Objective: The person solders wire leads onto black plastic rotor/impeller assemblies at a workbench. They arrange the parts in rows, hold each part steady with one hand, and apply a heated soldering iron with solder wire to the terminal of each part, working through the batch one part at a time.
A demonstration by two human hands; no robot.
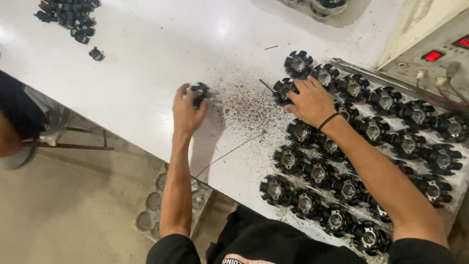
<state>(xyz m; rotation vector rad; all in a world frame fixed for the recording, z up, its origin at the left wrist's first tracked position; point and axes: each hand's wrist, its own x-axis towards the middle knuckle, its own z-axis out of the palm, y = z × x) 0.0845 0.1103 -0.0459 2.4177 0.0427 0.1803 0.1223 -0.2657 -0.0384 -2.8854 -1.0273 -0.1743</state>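
Black sleeves are showing at the bottom edge, and both bare arms are reaching out over the white tabletop. On one side the left hand is curling its fingers tight around a small black toothed part – it is sitting just above a patch of dark crumbs. On the other side the right hand is lying with fingers spread flat on the rows of black star-shaped parts, touching them but not gripping any – more small black pieces are sitting far off in the corner.

Beyond my work I see a pile of small black parts far across the white table, a control panel with red displays, and a tray of round pieces on the floor.
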